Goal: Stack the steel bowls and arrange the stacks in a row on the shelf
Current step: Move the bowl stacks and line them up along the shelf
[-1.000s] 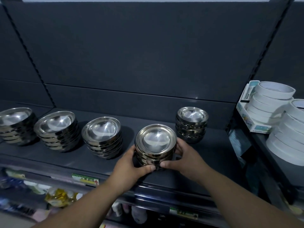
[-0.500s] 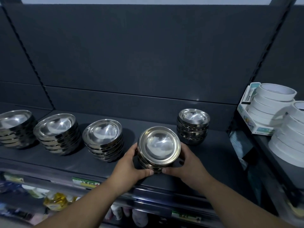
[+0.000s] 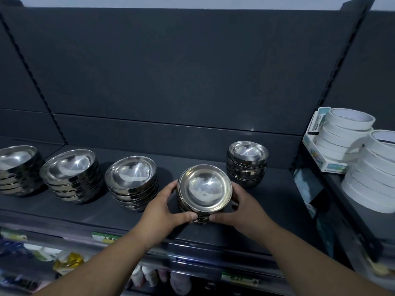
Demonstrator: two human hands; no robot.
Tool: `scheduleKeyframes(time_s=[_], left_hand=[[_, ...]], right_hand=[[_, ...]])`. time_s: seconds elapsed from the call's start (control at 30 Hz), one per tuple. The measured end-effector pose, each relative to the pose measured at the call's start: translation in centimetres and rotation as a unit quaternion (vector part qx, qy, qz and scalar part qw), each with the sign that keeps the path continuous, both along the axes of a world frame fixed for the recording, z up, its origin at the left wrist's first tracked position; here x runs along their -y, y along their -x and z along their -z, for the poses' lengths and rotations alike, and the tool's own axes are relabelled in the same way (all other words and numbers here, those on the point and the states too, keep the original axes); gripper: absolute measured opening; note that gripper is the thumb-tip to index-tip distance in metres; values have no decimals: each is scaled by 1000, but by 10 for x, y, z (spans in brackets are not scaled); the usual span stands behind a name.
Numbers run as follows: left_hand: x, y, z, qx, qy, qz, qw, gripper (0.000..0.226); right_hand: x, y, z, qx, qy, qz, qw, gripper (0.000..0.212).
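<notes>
While left hand (image 3: 164, 207) and right hand (image 3: 243, 207) clasp the tilted bowl stack (image 3: 204, 189), shelf tags (image 3: 103, 237) (print illegible) below

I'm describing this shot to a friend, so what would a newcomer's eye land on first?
The left hand and right hand grip a stack of steel bowls, tipped toward the camera, at the front centre of the dark shelf. Three shiny stacks line up to its left, with a fifth stack behind it to the right. White rolls, seemingly tape, pile up at far right.
</notes>
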State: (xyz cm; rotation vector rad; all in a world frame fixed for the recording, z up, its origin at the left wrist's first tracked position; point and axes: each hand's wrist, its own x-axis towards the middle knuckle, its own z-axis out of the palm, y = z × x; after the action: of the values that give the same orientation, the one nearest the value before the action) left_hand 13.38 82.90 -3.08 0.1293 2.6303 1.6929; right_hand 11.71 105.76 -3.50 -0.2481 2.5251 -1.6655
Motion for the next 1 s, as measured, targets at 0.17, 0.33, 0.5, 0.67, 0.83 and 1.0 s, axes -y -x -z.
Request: scheduleKeyframes(time_s=[0.17,0.33,0.5,0.67,0.83,1.0], left_hand=[[-4,2,-7,-20,24,-20,999,92],[-6,4,-4,-11,31,-11,999,82],[-4,5,3,-1,24,-15,1000,84],[-4,4,7,11,37,-17,999,93],[-7,2,7,-27,84,-19,996,92],[-4,6,5,-39,112,-5,993,100]], right_hand=[[-1,3,-4,-8,5,3,1000,91],[-2,5,-2,-6,2,6,1000,88],[-2,4,2,-6,-1,7,1000,96],[0,-1,6,-24,-11,23,999,98],[5,-7,12,-50,-14,46,998,99],[2,-5,9,-45,-10,38,998,98]])
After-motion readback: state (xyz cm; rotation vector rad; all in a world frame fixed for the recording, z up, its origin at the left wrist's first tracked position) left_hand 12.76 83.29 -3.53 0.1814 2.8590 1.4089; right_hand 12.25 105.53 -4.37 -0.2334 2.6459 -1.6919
